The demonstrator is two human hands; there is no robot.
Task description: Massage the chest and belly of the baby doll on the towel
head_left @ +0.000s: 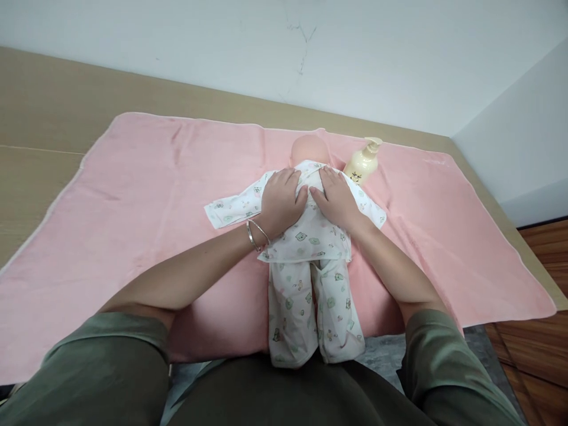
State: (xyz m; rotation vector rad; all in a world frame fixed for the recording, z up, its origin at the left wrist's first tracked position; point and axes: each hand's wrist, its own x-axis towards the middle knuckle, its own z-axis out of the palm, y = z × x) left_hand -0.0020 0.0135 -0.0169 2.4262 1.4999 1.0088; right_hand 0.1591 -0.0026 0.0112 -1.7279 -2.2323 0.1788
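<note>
The doll [305, 244] is laid on the pink blanket [213, 168], directly beneath the left hand [284, 200] and right hand [336, 198], which are rested flat on its shirt [310, 225], fingers extended, nothing clasped. Its head [309, 150] is seen just beyond them.

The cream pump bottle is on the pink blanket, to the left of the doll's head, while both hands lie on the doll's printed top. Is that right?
Not quite: the head view shows the cream pump bottle to the right of the doll's head. It is on the pink blanket, and the left hand and right hand do lie on the printed top.
</note>
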